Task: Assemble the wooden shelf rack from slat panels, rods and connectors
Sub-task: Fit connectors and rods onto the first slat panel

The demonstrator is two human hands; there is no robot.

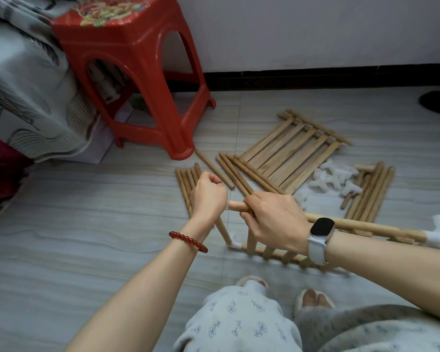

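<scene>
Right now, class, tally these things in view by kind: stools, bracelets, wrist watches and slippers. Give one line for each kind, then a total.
red stool: 1
red bead bracelet: 1
wrist watch: 1
slippers: 2
Total: 5

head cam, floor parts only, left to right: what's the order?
Red stool → bundle of short rods → slat panel → white connectors → rod pile.
</scene>
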